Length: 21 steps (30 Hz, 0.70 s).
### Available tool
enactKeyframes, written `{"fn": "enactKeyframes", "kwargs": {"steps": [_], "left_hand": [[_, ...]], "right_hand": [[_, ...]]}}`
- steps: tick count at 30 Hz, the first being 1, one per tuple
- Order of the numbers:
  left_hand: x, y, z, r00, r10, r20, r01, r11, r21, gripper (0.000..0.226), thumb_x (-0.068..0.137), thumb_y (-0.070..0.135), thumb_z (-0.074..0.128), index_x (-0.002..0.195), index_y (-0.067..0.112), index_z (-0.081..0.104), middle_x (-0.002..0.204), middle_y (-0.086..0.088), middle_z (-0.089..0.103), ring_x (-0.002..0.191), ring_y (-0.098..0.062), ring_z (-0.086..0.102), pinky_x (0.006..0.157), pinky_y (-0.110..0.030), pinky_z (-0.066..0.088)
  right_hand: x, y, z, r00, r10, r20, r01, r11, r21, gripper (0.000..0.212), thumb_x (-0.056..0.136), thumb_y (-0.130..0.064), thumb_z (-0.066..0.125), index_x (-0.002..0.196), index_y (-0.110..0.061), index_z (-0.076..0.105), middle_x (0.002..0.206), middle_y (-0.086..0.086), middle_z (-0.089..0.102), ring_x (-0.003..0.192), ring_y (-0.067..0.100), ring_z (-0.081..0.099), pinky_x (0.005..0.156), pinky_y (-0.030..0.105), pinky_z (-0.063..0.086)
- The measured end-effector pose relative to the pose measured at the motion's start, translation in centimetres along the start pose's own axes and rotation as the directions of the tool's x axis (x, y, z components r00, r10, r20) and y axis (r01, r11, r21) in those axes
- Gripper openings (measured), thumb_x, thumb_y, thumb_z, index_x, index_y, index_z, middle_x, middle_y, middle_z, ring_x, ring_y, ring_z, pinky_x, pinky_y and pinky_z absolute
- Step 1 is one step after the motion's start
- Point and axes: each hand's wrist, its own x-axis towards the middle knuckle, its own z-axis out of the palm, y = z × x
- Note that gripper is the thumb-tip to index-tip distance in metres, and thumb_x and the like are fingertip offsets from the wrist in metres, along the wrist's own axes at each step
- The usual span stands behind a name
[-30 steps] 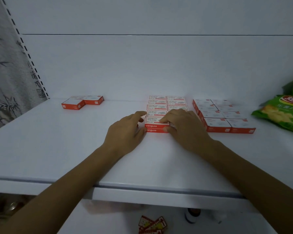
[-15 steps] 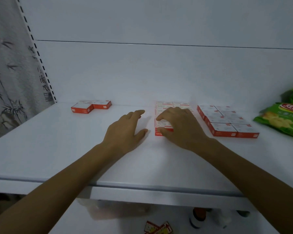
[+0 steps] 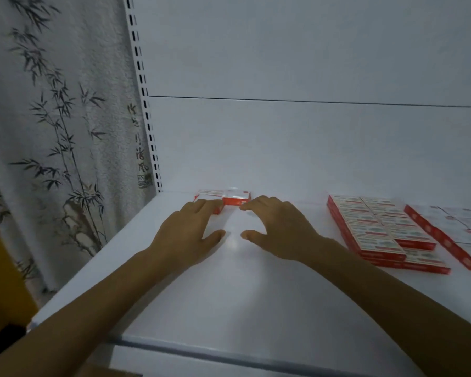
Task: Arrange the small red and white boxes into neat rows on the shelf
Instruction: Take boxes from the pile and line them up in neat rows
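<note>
**A:** What's nearest?
**B:** The front lip of the white shelf [image 3: 256, 308], with two bare forearms reaching over it.
**A:** And the hands?
**B:** The left hand [image 3: 185, 235] and right hand [image 3: 278, 229] are palm-down, side by side. The fingers are released and loosely spread, grasping nothing.
**A:** Where are the boxes?
**B:** A loose pair of boxes [image 3: 229, 196] lies just past the fingertips, near the back left. The left fingertips [image 3: 211, 205] overlap one box's front, though I cannot tell if they touch. The right index tip is just beside the other.
**A:** Further right?
**B:** A two-column block [image 3: 378, 229], layered at its near end. Beside it is a second block [image 3: 452, 227], cut off by the frame.
**A:** Behind?
**B:** A white back panel [image 3: 310, 145], a slotted upright [image 3: 144, 104] and a bamboo-painted hanging [image 3: 52, 131].
</note>
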Motion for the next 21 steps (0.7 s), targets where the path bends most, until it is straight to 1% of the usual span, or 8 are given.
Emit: {"fn": "enactKeyframes", "kwargs": {"steps": [5, 7, 11, 13, 15, 17, 19, 21], "left_hand": [[-0.4, -4.7, 1.0, 0.998, -0.048, 0.035, 0.051, 0.994, -0.092, 0.054, 0.086, 0.046, 0.054, 0.135, 0.033, 0.037, 0.132, 0.007, 0.048, 0.118, -0.016, 0.045, 0.091, -0.032, 0.041], [-0.2, -5.5, 1.5, 0.996, -0.088, 0.033, 0.092, 0.983, -0.159, 0.055, 0.086, 0.048, 0.053, 0.135, 0.030, 0.036, 0.131, 0.006, 0.049, 0.117, -0.015, 0.046, 0.093, -0.034, 0.041], [0.0, -5.7, 2.0, 0.999, -0.047, 0.011, 0.048, 0.979, -0.196, 0.064, 0.077, 0.062, 0.033, 0.132, 0.030, 0.041, 0.125, 0.007, 0.053, 0.113, -0.014, 0.048, 0.089, -0.035, 0.044], [-0.1, -5.8, 2.3, 0.999, -0.047, -0.014, 0.043, 0.980, -0.196, 0.067, 0.075, 0.062, 0.030, 0.131, 0.028, 0.043, 0.123, 0.005, 0.054, 0.112, -0.017, 0.049, 0.087, -0.036, 0.045], [-0.1, -5.7, 2.1, 0.997, -0.067, -0.031, 0.060, 0.978, -0.198, 0.063, 0.080, 0.059, 0.040, 0.134, 0.026, 0.042, 0.128, 0.003, 0.052, 0.115, -0.019, 0.047, 0.091, -0.034, 0.042], [0.0, -5.6, 1.9, 0.997, -0.082, 0.011, 0.082, 0.980, -0.184, 0.058, 0.086, 0.049, 0.051, 0.137, 0.027, 0.036, 0.135, 0.004, 0.045, 0.121, -0.016, 0.041, 0.095, -0.030, 0.035], [0.2, -5.5, 1.8, 0.996, -0.081, 0.031, 0.086, 0.981, -0.172, 0.057, 0.087, 0.043, 0.053, 0.138, 0.027, 0.034, 0.138, 0.003, 0.042, 0.123, -0.017, 0.039, 0.095, -0.030, 0.034], [0.2, -5.6, 1.7, 0.997, -0.073, 0.039, 0.078, 0.982, -0.170, 0.056, 0.087, 0.043, 0.053, 0.137, 0.026, 0.034, 0.138, 0.003, 0.041, 0.123, -0.018, 0.039, 0.095, -0.032, 0.035]], "right_hand": [[4.9, -2.4, 2.7, 0.994, 0.054, 0.090, -0.052, 0.998, -0.019, 0.067, 0.085, -0.048, 0.056, 0.141, -0.022, 0.030, 0.146, 0.000, 0.035, 0.131, 0.021, 0.034, 0.105, 0.038, 0.033], [6.3, -3.0, 3.7, 0.990, 0.102, 0.094, -0.102, 0.995, 0.000, 0.071, 0.086, -0.049, 0.055, 0.144, -0.022, 0.024, 0.150, 0.002, 0.028, 0.134, 0.021, 0.029, 0.108, 0.039, 0.030], [7.2, -3.6, 6.4, 0.979, 0.164, 0.119, -0.165, 0.986, -0.001, 0.071, 0.088, -0.053, 0.048, 0.146, -0.021, 0.021, 0.156, 0.004, 0.010, 0.139, 0.025, 0.020, 0.109, 0.041, 0.023], [7.1, -3.6, 7.0, 0.979, 0.178, 0.101, -0.183, 0.982, 0.050, 0.061, 0.088, -0.051, 0.050, 0.138, -0.019, 0.037, 0.149, 0.005, 0.032, 0.133, 0.022, 0.033, 0.106, 0.038, 0.030], [7.0, -3.4, 6.5, 0.984, 0.171, -0.055, -0.165, 0.981, 0.102, 0.046, 0.082, -0.054, 0.053, 0.112, -0.019, 0.061, 0.116, 0.004, 0.061, 0.106, 0.020, 0.055, 0.089, 0.036, 0.043], [6.9, -3.1, 5.7, 0.963, 0.185, -0.198, -0.157, 0.976, 0.148, 0.040, 0.076, -0.055, 0.058, 0.089, -0.018, 0.067, 0.091, 0.002, 0.065, 0.085, 0.018, 0.058, 0.075, 0.035, 0.046], [6.6, -2.7, 5.7, 0.960, 0.220, -0.171, -0.182, 0.960, 0.213, 0.046, 0.070, -0.061, 0.060, 0.093, -0.022, 0.066, 0.095, 0.000, 0.064, 0.090, 0.016, 0.056, 0.078, 0.034, 0.045], [6.3, -2.6, 6.0, 0.962, 0.270, -0.033, -0.248, 0.920, 0.304, 0.051, 0.068, -0.069, 0.058, 0.100, -0.030, 0.064, 0.101, -0.005, 0.063, 0.097, 0.013, 0.057, 0.084, 0.033, 0.045]]}}
